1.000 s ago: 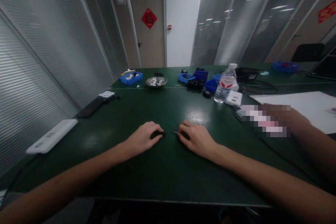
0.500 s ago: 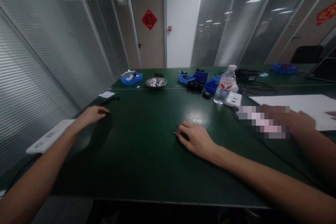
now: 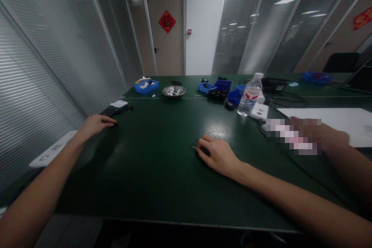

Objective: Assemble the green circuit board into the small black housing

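Observation:
Low at the centre right, my right hand [image 3: 214, 152] rests by the dark green table [image 3: 151, 170], thumb and index finger pinched together. From the pinch sticks out the tip of a thin, silvery, pin-like piece [image 3: 193, 147]; the rest of it is hidden in the fingers. My left hand [image 3: 99, 124] is over the table's left side, fingers stretched out to the right, with nothing visible in them. Just beyond it lie a white paper [image 3: 119, 103] and small dark items [image 3: 130, 108].
A metal bowl [image 3: 173, 92] with small pieces and a blue tray [image 3: 146, 87] stand at the back. To the right are a water bottle [image 3: 250, 95], a white box [image 3: 259, 111], blue bins and cables. Another person's hand [image 3: 334, 133] is at the right, partly blurred out.
My left hand has shifted slightly left and its fingers are straighter. My right hand keeps its pinch in the same place. The view has shifted a little.

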Demonstrator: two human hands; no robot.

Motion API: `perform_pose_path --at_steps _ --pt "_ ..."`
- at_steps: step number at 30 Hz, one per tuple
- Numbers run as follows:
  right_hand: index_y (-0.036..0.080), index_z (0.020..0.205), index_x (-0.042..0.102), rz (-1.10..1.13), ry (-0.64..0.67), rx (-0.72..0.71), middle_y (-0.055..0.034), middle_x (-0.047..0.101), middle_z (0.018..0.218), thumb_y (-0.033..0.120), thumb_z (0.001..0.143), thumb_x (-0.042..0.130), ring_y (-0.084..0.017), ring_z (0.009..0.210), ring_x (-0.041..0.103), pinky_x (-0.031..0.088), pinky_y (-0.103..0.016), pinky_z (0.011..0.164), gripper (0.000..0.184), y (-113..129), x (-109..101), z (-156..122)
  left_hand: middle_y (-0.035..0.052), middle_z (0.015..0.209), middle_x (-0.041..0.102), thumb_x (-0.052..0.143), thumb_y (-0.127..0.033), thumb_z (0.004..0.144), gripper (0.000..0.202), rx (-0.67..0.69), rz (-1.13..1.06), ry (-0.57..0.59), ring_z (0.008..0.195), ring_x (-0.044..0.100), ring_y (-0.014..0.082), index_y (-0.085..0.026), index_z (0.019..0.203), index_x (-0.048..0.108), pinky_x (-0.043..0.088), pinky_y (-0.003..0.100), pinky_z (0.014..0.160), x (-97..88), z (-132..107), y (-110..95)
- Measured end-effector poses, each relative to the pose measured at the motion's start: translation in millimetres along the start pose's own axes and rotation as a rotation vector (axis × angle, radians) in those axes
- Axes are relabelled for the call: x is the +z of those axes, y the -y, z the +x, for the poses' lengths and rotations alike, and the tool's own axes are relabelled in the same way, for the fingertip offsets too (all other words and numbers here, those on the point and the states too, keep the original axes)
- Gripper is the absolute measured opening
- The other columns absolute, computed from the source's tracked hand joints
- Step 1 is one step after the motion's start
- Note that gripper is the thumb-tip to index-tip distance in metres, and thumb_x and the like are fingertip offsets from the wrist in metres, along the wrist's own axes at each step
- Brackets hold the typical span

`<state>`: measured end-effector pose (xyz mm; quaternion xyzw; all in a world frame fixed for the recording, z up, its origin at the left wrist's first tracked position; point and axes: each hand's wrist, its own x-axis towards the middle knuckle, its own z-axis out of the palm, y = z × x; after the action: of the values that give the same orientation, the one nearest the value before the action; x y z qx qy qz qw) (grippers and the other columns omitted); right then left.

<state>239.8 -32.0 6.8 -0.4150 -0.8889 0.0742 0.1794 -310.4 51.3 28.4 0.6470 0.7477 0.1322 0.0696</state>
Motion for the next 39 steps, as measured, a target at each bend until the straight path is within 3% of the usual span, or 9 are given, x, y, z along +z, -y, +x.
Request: perform_pose_path --at_steps 9,22,29,39 --pt "0.021 0.099 0.065 0.004 -0.002 -0.001 -0.0024 0.062 0.100 0.031 0.101 0.053 -0.013 0.074 0.058 0.039 -0.027 0.062 0.015 1.3 -1.4 0.0 -0.0010 0.117 0.077 0.067 -0.029 0.091 0.026 0.058 0.082 0.042 0.106 0.067 0.0208 -0.020 0.114 0.076 0.043 0.024 0.091 1.0 -3.3 -2.6" --pt "0.021 0.099 0.065 -0.006 0.013 0.007 -0.0031 0.061 0.100 0.031 0.100 0.053 -0.014 0.076 0.059 0.040 -0.028 0.064 0.016 0.7 -1.1 0.4 0.0021 0.105 0.079 0.067 -0.025 0.090 0.020 0.064 0.166 -0.005 0.098 0.069 0.0216 -0.015 0.104 0.078 0.047 0.027 0.088 -2.5 -12.5 -18.5" --pt "0.021 0.099 0.066 -0.004 0.023 0.005 -0.0034 0.062 0.100 0.030 0.100 0.053 -0.014 0.078 0.059 0.040 -0.028 0.065 0.016 3.1 -3.8 0.9 0.0053 0.106 0.078 0.062 -0.024 0.093 0.024 0.092 0.220 -0.020 0.098 0.067 0.0227 -0.012 0.108 0.077 0.046 0.030 0.091 -2.7 -22.1 -30.5" --pt "0.021 0.100 0.066 0.004 0.027 0.016 -0.0043 0.063 0.101 0.031 0.101 0.052 -0.015 0.078 0.060 0.042 -0.028 0.066 0.018 5.3 -5.4 0.9 0.0060 0.105 0.077 0.060 -0.024 0.094 0.026 0.113 0.246 -0.002 0.096 0.066 0.0228 -0.011 0.109 0.076 0.046 0.029 0.088 -0.5 -21.9 -27.7"
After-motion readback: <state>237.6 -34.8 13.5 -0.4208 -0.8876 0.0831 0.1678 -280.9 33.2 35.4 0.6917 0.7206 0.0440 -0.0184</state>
